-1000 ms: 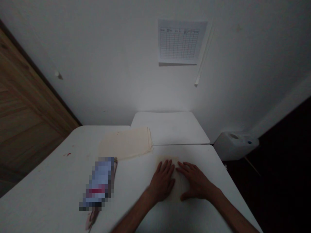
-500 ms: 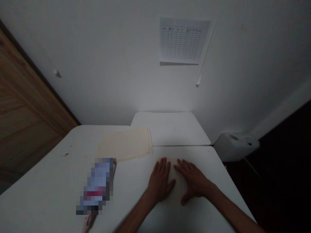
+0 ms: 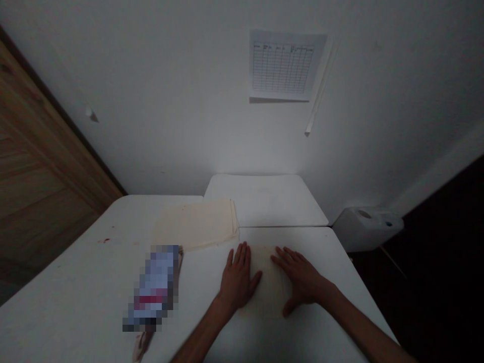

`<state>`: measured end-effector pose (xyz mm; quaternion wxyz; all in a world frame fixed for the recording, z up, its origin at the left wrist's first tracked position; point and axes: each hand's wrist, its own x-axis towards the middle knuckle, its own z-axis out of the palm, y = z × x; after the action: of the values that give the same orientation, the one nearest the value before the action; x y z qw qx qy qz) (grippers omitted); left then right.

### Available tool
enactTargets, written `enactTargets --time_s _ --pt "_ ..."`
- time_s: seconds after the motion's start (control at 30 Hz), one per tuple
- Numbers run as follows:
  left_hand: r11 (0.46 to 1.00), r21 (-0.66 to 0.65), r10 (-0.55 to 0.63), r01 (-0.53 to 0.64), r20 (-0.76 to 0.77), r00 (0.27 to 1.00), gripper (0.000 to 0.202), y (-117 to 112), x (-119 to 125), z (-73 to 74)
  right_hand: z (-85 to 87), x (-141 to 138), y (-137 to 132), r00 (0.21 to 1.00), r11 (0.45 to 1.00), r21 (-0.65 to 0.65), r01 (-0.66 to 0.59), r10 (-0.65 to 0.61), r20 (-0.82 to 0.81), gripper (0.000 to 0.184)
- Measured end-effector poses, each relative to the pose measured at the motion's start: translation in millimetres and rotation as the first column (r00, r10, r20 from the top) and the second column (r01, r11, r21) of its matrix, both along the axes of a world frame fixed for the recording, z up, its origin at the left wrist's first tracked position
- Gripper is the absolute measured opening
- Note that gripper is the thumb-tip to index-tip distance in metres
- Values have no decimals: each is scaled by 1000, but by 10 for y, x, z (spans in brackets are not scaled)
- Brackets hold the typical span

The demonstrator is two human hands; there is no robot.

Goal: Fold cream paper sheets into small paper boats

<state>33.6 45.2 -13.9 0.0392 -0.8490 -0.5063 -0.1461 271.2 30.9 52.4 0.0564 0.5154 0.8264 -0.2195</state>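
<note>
A thin cream-coloured cloth (image 3: 268, 285) lies flat on the white table, between and partly beneath my hands. My left hand (image 3: 238, 280) rests palm down along the cloth's left side, fingers stretched forward and thumb out to the right. On its right side lies my right hand (image 3: 300, 280), also palm down, with its fingers spread and the thumb pointing back toward me. Both hands press on the cloth without gripping it. Beyond my left hand is a stack of similar cream cloths (image 3: 196, 224), with its layers showing at the right edge.
A pixelated blue-and-pink item (image 3: 155, 285) lies on the left of the table (image 3: 75, 282). Against the wall stands a smaller white tabletop (image 3: 268, 199). A white plastic jerrycan (image 3: 365, 227) is beyond the right edge. A printed chart (image 3: 285, 65) hangs on the wall.
My left hand has slid to the left across the cloth, so more of the cloth shows between my hands. The right hand has stayed almost in place.
</note>
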Motion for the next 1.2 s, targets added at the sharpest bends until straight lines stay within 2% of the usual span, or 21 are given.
enactTargets --time_s 0.17,0.27,0.4,0.5,0.63,0.73,0.83,0.93,1.07,1.2 --pt "999 31 13 -12 -8 1000 63 -47 -18 96 25 -85 77 999 999 -7 -42 42 -4 137" --pt "991 10 -133 133 -27 991 53 -15 -7 153 28 -133 120 998 998 -26 -65 65 5 140" --pt "945 -61 -320 320 4 947 52 92 52 146 3 -157 159 996 996 -45 -82 82 18 146" --pt "929 -85 -360 361 29 932 54 152 86 110 -27 -138 161 997 996 -48 -79 80 12 147" --pt "931 -95 -353 353 15 935 54 149 95 119 -27 -80 112 998 997 -40 -66 67 12 140" --pt "936 -105 -339 337 -4 941 55 119 105 169 -4 -44 60 999 999 11 -49 49 -14 123" --pt "942 -96 -324 321 -12 946 56 100 115 205 -10 -62 24 999 992 128 -15 19 -30 86" --pt "944 -85 -323 320 -24 946 57 95 114 208 -81 -140 11 999 954 294 52 -49 -18 53" --pt "942 -77 -330 326 -37 943 57 93 105 202 -220 -249 12 991 894 430 123 -136 -1 43" --pt "943 -65 -329 327 -34 944 58 87 102 208 -292 -301 27 982 871 466 158 -187 16 45"
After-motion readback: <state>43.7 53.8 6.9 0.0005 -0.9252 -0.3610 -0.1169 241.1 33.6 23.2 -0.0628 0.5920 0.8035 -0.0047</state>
